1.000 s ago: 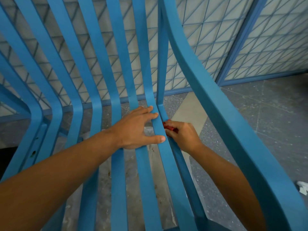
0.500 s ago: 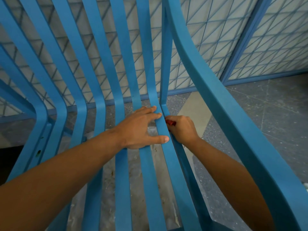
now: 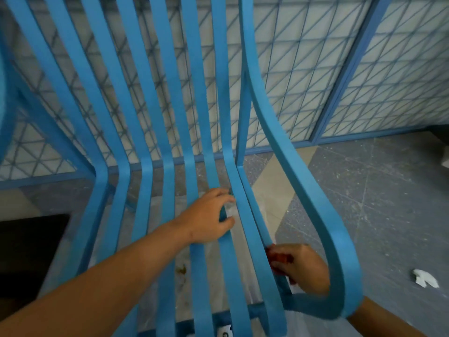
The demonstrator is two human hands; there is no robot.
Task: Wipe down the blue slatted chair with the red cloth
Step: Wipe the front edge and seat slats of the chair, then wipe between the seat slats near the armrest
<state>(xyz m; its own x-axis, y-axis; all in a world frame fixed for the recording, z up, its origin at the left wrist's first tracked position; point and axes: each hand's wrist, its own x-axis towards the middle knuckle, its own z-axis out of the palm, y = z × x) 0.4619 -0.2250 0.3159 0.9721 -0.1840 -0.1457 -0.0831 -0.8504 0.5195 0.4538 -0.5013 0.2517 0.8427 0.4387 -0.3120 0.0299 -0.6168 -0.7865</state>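
Observation:
The blue slatted chair (image 3: 167,132) fills the view, its seat slats running toward me and its right armrest (image 3: 313,190) looping down at the right. My left hand (image 3: 206,218) rests on a seat slat near the back bend, fingers and thumb curled around that slat. My right hand (image 3: 301,269) sits inside the armrest loop, beside the outermost right seat slat. It grips the red cloth (image 3: 279,260), of which only a small bunched part shows, pressed against the slat's side.
Behind the chair stands a blue lattice screen (image 3: 315,69). The floor is grey speckled stone (image 3: 379,195) with a beige patch. A white crumpled scrap (image 3: 425,278) lies on the floor at right. A dark opening (image 3: 29,246) lies at lower left.
My right hand with the red cloth has slid along the outer right slat toward me, from the back bend to the armrest loop. My left hand has curled around its slat.

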